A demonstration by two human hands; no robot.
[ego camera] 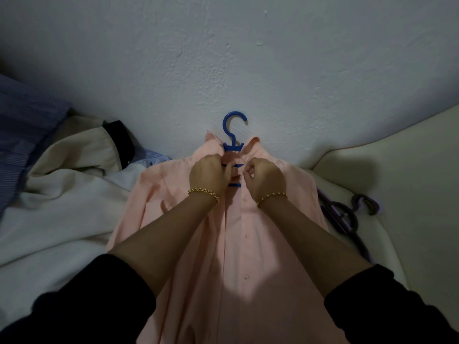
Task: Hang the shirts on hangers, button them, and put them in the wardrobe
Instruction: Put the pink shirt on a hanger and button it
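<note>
Wall [223,58]; left hand [207,173], right hand [264,175] pinch pink shirt [248,244]

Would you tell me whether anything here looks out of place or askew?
Nothing damaged. On the pink shirt, the collar stands unevenly around the blue hanger, where left hand and right hand pinch it; a cream garment lies crumpled at left.

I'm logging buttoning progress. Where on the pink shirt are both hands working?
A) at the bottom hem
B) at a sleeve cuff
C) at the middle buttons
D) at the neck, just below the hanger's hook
D: the left hand and right hand both pinch the front edges of the pink shirt at the collar, right under the hook of the blue hanger.
</note>
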